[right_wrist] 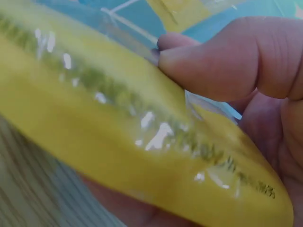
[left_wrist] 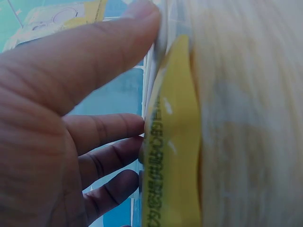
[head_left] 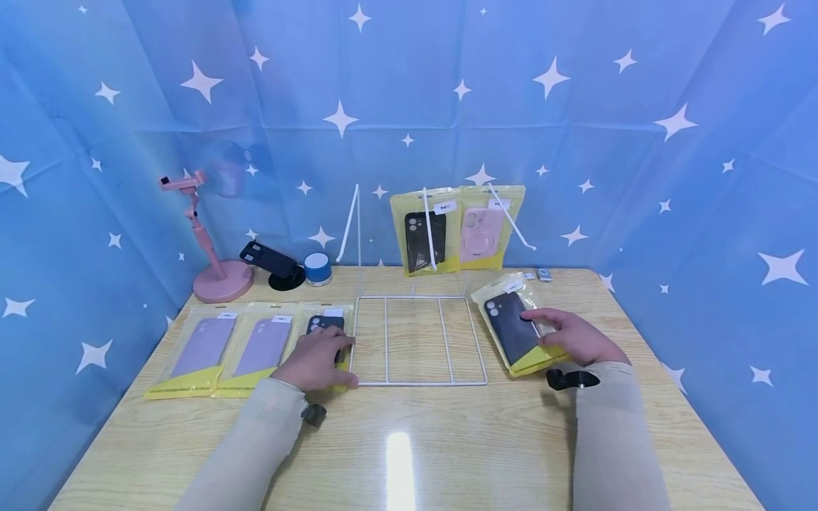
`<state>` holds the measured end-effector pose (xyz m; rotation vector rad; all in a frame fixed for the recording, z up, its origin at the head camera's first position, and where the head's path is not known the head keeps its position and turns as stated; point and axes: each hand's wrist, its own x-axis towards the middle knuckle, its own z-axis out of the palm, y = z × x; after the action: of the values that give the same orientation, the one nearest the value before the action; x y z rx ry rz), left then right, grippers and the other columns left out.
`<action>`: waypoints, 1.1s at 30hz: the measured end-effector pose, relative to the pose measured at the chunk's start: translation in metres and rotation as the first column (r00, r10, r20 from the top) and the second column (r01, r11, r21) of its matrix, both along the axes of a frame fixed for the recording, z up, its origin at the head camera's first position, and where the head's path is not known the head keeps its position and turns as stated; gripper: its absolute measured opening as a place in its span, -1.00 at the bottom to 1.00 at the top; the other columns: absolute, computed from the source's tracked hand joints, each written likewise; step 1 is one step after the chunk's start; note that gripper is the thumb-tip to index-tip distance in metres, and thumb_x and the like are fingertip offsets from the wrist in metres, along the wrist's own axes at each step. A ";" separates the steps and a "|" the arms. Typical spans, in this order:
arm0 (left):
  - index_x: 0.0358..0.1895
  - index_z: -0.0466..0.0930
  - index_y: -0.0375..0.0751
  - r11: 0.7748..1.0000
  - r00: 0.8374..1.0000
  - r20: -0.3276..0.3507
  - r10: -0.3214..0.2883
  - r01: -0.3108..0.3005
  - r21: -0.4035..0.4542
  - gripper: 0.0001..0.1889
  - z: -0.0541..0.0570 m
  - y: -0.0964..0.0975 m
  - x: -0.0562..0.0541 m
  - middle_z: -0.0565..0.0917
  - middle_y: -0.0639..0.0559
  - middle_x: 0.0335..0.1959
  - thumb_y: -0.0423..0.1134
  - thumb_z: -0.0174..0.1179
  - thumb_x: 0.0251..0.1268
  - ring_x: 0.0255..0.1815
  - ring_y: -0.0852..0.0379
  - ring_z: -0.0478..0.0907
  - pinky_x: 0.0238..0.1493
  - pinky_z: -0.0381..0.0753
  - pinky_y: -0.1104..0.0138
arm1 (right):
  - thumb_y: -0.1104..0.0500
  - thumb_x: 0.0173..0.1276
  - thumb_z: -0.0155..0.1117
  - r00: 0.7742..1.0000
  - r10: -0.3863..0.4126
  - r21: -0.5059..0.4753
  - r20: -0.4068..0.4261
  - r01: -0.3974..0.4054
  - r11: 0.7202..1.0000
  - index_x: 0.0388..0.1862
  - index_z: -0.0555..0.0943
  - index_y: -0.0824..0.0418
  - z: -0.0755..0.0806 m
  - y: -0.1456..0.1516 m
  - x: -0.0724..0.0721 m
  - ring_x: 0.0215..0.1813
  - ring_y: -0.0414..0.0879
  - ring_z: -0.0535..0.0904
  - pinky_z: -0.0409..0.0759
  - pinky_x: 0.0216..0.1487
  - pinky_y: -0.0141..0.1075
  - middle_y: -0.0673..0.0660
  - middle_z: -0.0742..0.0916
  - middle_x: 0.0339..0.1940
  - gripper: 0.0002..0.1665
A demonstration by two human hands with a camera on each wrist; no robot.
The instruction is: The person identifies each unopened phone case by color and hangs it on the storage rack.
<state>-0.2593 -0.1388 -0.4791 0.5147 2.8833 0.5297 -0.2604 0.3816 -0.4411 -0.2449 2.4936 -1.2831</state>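
Note:
On the right, my right hand (head_left: 578, 335) grips the lower right side of a clear-and-yellow bag (head_left: 525, 363) holding a dark phone case (head_left: 511, 330). Its thumb lies on the front, with fingers behind, as the right wrist view shows. The bag is tilted beside the wire rack. At left, my left hand (head_left: 317, 358) rests over another bagged black phone case (head_left: 324, 324), partly hiding it. In the left wrist view its fingertips (left_wrist: 135, 125) touch the bag, and the thumb stretches apart from the fingers.
A white wire rack (head_left: 418, 384) stands mid-table; a bagged black case (head_left: 415, 245) and a bagged pink case (head_left: 481, 233) hang on its hooks. Two bagged purple cases (head_left: 206, 344) lie left. Behind stand a pink phone stand (head_left: 222, 282), a black phone holder (head_left: 287, 278) and a blue cylinder (head_left: 317, 270).

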 end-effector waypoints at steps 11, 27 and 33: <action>0.44 0.59 -0.01 1.000 1.000 0.003 0.007 -0.007 -0.003 -0.12 0.002 0.001 0.002 0.55 -0.03 0.38 0.21 0.61 0.00 0.34 -0.10 0.43 0.44 0.40 -0.10 | 0.42 0.36 0.26 0.998 -0.046 -0.062 -0.033 0.044 0.997 0.58 0.43 0.14 0.010 0.014 0.008 0.04 0.03 0.53 0.66 -0.08 -0.29 0.34 0.17 0.70 -0.21; 0.43 0.59 -0.02 1.000 1.000 -0.001 0.003 -0.003 -0.007 -0.13 0.002 0.002 0.002 0.56 -0.02 0.37 0.21 0.61 0.01 0.33 -0.09 0.44 0.45 0.40 -0.09 | 0.46 0.40 0.21 0.995 0.035 -0.211 -0.093 -0.054 0.976 0.52 0.47 0.19 0.051 -0.029 0.021 0.08 -0.05 0.72 0.75 0.02 -0.25 0.39 0.35 0.53 -0.29; 0.44 0.59 0.00 1.000 1.000 0.002 0.011 -0.011 -0.014 -0.14 0.004 0.003 0.004 0.55 -0.01 0.38 0.21 0.60 0.02 0.35 -0.09 0.43 0.45 0.39 -0.07 | 0.49 0.39 0.24 0.975 0.093 -0.128 -0.203 -0.120 0.984 0.46 0.54 0.13 0.063 -0.047 0.026 -0.38 -0.23 0.56 0.69 -0.22 -0.31 0.26 0.38 0.54 -0.32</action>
<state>-0.2556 -0.1355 -0.4751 0.4964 2.8878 0.5105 -0.2345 0.3351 -0.3784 -0.5577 2.5120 -1.4537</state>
